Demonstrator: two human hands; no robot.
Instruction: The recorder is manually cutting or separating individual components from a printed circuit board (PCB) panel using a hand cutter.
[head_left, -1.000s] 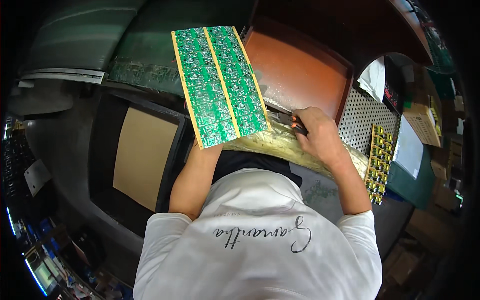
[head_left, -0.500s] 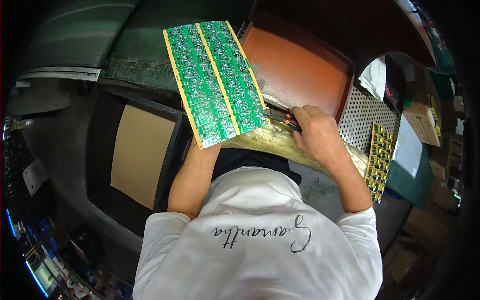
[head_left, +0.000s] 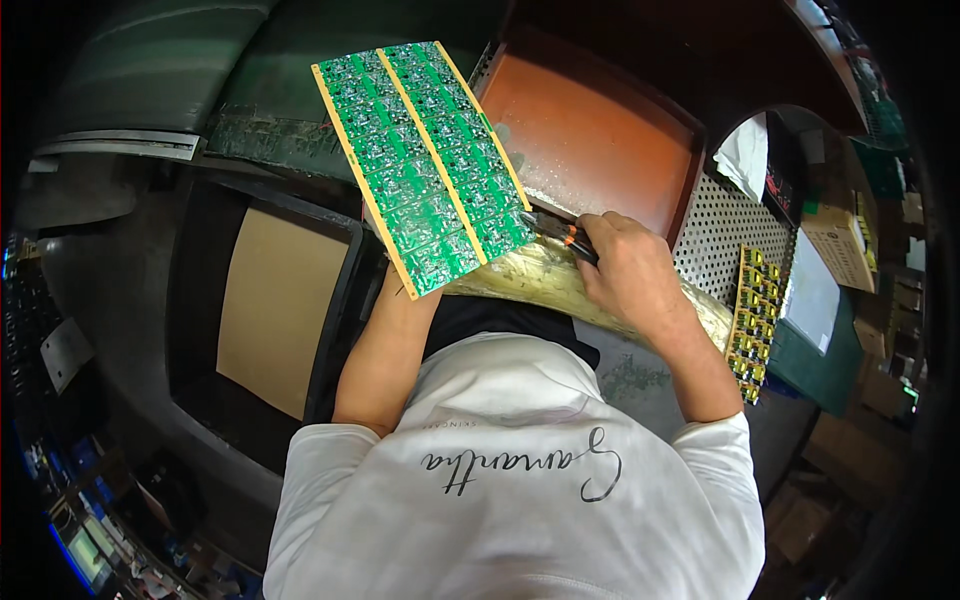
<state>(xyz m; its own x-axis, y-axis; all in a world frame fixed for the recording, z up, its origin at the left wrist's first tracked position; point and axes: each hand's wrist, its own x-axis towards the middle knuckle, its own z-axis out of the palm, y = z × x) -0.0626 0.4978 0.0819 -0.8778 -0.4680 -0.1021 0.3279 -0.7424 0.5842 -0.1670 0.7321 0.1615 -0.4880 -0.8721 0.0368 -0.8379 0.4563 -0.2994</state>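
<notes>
Left hand (head_left: 400, 283), mostly hidden, holds up the green rectangular circuit-board panel with yellow edge strips (head_left: 423, 165); finger closure can't be told. Right hand (head_left: 628, 275) is closed round orange-handled cutters (head_left: 556, 232) at the panel's lower right edge. Beyond: rust-brown tray (head_left: 590, 130), no contents discernible. Left: black bin holding tan cardboard sheet (head_left: 275, 305). Right: perforated metal plate (head_left: 722, 235).

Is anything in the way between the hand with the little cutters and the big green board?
Nothing visible is. The right hand holds the cutters, and their tip already meets the lower right edge of the green circuit board panel. The left hand is hidden behind the panel.
</notes>
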